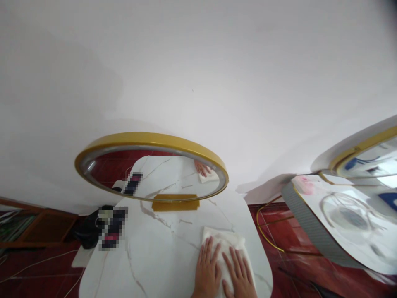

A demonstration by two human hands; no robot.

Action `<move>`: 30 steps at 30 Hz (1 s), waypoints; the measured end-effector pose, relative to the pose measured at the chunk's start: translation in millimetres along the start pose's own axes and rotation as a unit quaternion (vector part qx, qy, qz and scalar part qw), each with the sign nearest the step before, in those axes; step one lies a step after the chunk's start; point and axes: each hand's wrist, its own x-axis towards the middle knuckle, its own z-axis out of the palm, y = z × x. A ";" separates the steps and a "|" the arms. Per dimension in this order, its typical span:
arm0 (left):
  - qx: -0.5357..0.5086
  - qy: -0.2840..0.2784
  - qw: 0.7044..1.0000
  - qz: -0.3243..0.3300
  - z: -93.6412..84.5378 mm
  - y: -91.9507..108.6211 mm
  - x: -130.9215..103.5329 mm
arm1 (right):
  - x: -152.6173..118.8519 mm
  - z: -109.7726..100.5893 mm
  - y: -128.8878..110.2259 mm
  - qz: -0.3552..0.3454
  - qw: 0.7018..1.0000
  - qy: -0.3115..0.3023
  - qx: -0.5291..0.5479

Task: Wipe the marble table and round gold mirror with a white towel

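Observation:
A white cloth [223,235] lies spread on the right part of a white marble-patterned tabletop [161,260]. My left hand [208,267] rests flat over the cloth's left edge, its fingers stretched forward. Beside it, my right hand [239,273] lies flat on the cloth with its fingers a little apart. Neither hand grips the cloth; both press on it from above. Behind them stands an oval mirror [161,174] with a gold rim, on a gold base [175,204]. One hand and the cloth show in its glass.
At the tabletop's left edge is a dark pixelated item [114,227], with a black bag [88,227] beyond it. To the right stands another white table [347,219] with a second gold-rimmed mirror [372,153]. A white wall [192,74] rises behind; the floor [279,227] is red.

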 end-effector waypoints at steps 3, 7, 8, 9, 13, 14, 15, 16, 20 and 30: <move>0.021 0.014 1.000 -0.005 -8.3 -32.2 -19.6 | 9.8 15.5 -33.0 -0.019 0.999 0.037 -0.009; 0.071 0.039 0.997 -0.014 -23.7 -82.2 -50.1 | 24.6 39.0 -84.4 -0.041 0.996 0.077 -0.015; 0.089 0.046 0.995 -0.017 -28.4 -95.0 -58.6 | 28.5 45.0 -97.6 -0.051 0.995 0.086 -0.020; 0.106 0.053 0.993 -0.020 -33.5 -107.4 -67.5 | 32.6 50.7 -110.8 -0.065 0.993 0.095 -0.025; 0.151 0.084 0.984 -0.050 -55.7 -152.5 -103.3 | 49.9 70.0 -161.9 -0.129 0.984 0.121 -0.034; 0.156 0.088 0.982 -0.060 -61.2 -162.3 -111.6 | 54.2 73.9 -174.3 -0.140 0.982 0.122 -0.031; 0.159 0.089 0.981 -0.069 -66.7 -171.8 -119.6 | 58.4 77.4 -186.6 -0.149 0.981 0.121 -0.027; 0.162 0.090 0.980 -0.076 -71.9 -180.8 -127.0 | 62.4 80.6 -198.7 -0.155 0.980 0.119 -0.023; 0.174 0.086 0.975 -0.107 -89.5 -214.5 -151.6 | 76.0 90.6 -243.9 -0.176 0.978 0.110 -0.013; 0.164 0.082 0.977 -0.105 -124.0 -270.6 -166.1 | 92.5 103.8 -298.6 -0.182 0.982 0.004 0.058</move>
